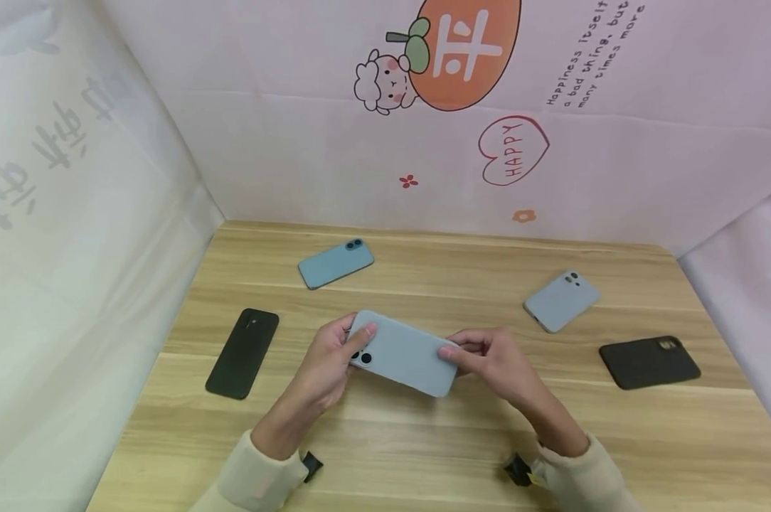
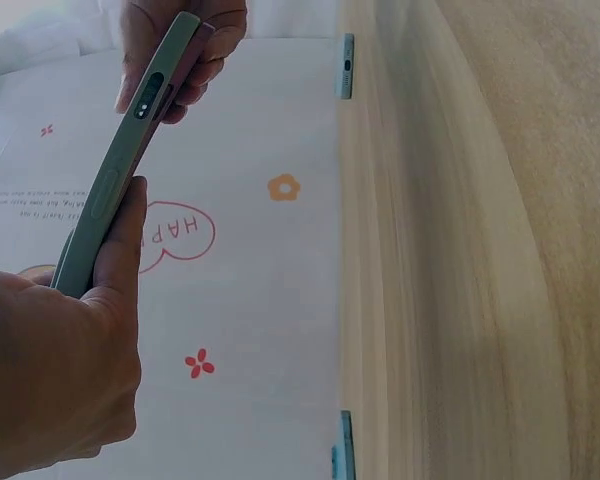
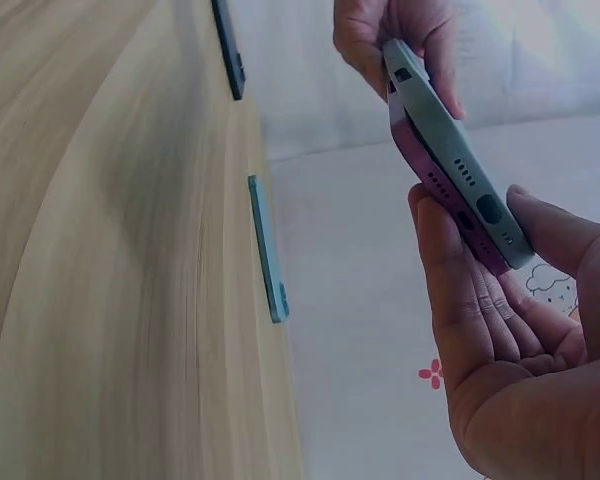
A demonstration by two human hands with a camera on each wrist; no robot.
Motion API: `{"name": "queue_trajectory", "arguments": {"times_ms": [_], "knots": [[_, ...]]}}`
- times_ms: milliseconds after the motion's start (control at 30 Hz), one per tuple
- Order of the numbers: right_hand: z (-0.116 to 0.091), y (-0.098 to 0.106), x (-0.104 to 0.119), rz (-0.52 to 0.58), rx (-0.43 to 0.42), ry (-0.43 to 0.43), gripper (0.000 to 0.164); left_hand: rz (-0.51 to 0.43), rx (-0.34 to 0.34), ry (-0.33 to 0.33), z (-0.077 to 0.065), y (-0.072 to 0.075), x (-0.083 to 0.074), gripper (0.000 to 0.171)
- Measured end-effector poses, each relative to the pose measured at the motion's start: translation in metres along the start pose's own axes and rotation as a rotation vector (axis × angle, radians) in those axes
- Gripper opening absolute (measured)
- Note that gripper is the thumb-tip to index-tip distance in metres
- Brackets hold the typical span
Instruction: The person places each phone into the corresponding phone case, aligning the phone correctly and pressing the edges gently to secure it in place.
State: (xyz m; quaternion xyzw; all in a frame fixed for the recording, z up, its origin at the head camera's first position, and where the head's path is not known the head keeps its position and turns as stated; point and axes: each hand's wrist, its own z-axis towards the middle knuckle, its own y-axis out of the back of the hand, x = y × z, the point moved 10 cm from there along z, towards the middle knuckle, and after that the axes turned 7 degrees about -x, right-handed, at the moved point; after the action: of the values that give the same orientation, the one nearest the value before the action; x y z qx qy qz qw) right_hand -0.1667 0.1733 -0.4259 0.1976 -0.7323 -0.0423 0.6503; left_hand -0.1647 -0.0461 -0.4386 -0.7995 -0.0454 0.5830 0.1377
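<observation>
A pale blue-green phone case is held between both hands above the wooden table, tilted, its back facing up. My left hand grips the end with the camera openings, thumb on the back. At the opposite end my right hand pinches the case, its thumb on top and fingers underneath. In the right wrist view a pinkish-purple phone lies against the case's inner side. A gap shows between phone and case along part of the edge, while the far end is covered by the left hand.
A blue phone lies at the back of the table, and a dark phone at left. On the right are a pale blue phone and a black phone case. A printed cloth hangs behind.
</observation>
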Motion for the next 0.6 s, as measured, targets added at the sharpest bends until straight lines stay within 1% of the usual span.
{"name": "queue_trajectory", "arguments": {"times_ms": [67,167,400,600], "knots": [[-0.0002,0.0011,-0.0011,0.035,-0.002,-0.016,0.030,-0.003,0.000,0.002,-0.0005,-0.0001,-0.0008,0.033],[-0.0005,0.0015,-0.0005,0.055,-0.004,-0.014,0.029,-0.005,0.003,0.010,-0.0008,-0.0005,-0.0008,0.035],[-0.0014,0.0016,0.0010,0.047,-0.002,0.015,0.025,-0.010,-0.009,0.036,0.0012,-0.0002,0.0037,0.034],[-0.0023,0.0017,0.0028,0.039,0.015,0.047,0.024,-0.021,0.004,0.027,0.0003,-0.0015,0.0032,0.033]]}}
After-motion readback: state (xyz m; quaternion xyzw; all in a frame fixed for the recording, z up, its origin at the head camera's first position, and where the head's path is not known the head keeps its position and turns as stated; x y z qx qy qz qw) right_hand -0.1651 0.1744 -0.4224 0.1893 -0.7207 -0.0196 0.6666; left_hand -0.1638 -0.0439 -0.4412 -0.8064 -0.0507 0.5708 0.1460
